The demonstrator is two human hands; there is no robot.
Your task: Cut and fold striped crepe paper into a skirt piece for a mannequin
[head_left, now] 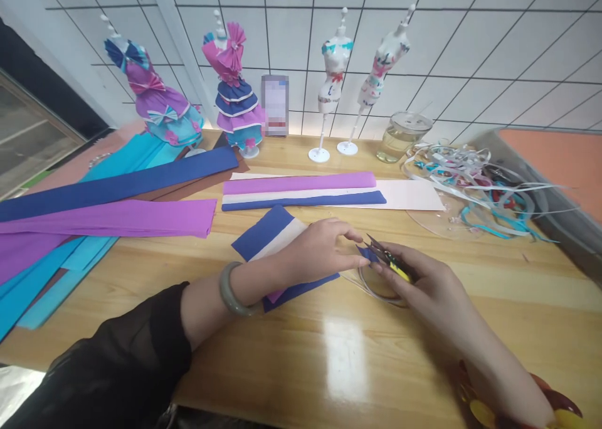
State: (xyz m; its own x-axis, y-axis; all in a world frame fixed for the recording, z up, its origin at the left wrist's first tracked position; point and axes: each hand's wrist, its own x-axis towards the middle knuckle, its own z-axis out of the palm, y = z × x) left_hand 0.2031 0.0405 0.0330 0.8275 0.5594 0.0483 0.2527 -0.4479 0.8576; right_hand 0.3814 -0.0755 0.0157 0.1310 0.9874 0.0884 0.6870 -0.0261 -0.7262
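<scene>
Small scissors [395,264] with black and yellow on them are gripped in my right hand [418,275], blades pointing left. A small dark blue piece [367,253] lies at the blades, by my right fingertips. My left hand [324,247] reaches in from the left, thumb and forefinger apart close to the blue piece; nothing shows between them. Under my left wrist, which wears a bangle [230,291], are a blue and white piece [273,231] and another dark blue piece [305,291]. A thin pale ribbon loop [380,291] rests below the scissors.
Blue, purple and turquoise strips [155,219] cover the left side. Behind my hands lie layered strips [301,184]. Two dressed mini mannequins [235,103], a phone [275,106], two bare mannequins [336,71] and a glass jar [402,137] stand at the back; tangled ribbons [470,172] lie right.
</scene>
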